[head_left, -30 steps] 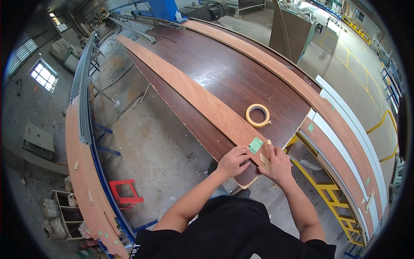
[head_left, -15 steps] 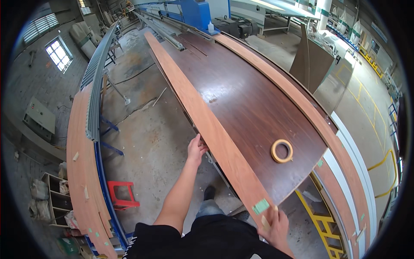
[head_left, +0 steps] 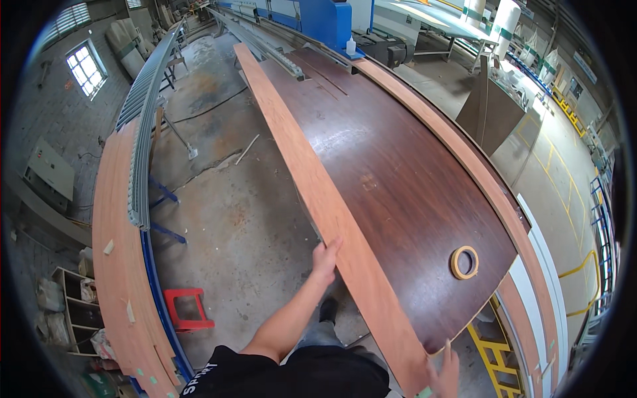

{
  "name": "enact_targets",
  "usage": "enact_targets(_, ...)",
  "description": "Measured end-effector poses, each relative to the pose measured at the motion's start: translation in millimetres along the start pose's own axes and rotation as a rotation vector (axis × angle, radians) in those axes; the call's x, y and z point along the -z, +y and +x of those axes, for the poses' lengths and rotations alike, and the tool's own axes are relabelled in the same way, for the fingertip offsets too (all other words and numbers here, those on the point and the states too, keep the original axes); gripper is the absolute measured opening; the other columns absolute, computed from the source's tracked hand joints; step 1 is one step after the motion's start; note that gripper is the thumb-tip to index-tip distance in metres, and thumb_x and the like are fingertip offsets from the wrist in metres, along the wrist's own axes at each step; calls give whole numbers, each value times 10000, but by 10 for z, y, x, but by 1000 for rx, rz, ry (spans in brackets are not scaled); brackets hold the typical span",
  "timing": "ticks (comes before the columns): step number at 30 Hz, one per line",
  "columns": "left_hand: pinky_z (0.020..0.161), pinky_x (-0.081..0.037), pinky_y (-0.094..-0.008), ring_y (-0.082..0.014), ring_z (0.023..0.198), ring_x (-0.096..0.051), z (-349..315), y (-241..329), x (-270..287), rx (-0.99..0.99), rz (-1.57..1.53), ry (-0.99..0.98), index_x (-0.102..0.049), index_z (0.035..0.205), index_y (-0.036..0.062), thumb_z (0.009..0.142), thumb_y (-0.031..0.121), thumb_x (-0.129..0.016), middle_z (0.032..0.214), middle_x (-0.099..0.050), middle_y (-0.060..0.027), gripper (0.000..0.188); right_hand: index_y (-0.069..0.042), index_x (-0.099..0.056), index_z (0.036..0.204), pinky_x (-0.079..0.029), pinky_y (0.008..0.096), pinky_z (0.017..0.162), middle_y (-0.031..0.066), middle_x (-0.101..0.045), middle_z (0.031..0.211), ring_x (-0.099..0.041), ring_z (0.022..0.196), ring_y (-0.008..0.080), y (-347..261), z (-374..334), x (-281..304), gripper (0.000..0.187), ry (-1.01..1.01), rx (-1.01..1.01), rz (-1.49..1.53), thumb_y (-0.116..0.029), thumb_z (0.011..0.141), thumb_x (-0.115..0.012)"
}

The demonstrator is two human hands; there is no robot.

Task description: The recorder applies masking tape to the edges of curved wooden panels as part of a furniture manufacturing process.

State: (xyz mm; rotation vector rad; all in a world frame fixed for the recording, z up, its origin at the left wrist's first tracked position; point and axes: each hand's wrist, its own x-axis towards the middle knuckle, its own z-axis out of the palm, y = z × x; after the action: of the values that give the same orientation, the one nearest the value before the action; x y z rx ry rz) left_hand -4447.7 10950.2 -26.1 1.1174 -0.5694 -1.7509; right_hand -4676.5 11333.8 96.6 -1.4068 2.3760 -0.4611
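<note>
Bright, even daylight fills the workshop; beyond the left hand (head_left: 325,257) a window (head_left: 84,66) glares, and straight edges curve toward the dark rim.
</note>
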Motion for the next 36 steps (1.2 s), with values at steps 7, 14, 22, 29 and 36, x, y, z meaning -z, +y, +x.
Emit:
enact_targets(7, 897, -507, -320, -170, 1054, -620, -1309, -668, 14, 97, 71, -132, -566, 1235, 47, 935, 316, -615, 1147, -650, -51, 406, 5, -667, 1069, -500, 454, 692, 245, -656, 782, -634, 731, 417, -652, 347, -337, 427, -79, -166, -50, -372, 869, -640)
enact_targets(14, 959, -492, -457, -258, 1086, -632, -1131, -369, 68, 318, -469, -263, -590, 1218, 69, 957, 319, -548, 1189, -651, -112, 364, 37, -650, 902, -446, 481, 599, 300, -592, 764, -583, 663, 410, -181, -1186, 18, 492, -116, -319, 38, -454, 882, -626)
enact_targets(22, 918, -517, -401, -222, 1057, -640, -3223, -1225, 550, 299, -430, -169, -562, 1246, 10, 946, 287, -598, 1173, -650, -111, 410, 21, -658, 892, -427, 478, 543, 258, -583, 675, -538, 579, 338, 858, -3014, -196, 509, 102, -100, 28, -482, 892, -583)
enact_targets(29, 910, -507, -350, -177, 1052, -629, -4897, -980, 1438, 183, -518, -118, -545, 1251, -2, 937, 319, -624, 1164, -645, -93, 457, 28, -677, 952, -466, 414, 558, 193, -595, 642, -557, 607, 213, 1347, -4354, -314, 621, -97, -153, 125, -579, 840, -618)
enact_targets(36, 896, -511, -354, -165, 1067, -616, -6127, -720, 2954, 111, -525, -33, -528, 1269, 21, 934, 269, -638, 1179, -628, -61, 431, 28, -670, 948, -460, 410, 553, 192, -588, 642, -553, 608, 212, 859, -5687, -941, 632, -150, -84, 75, -592, 861, -586)
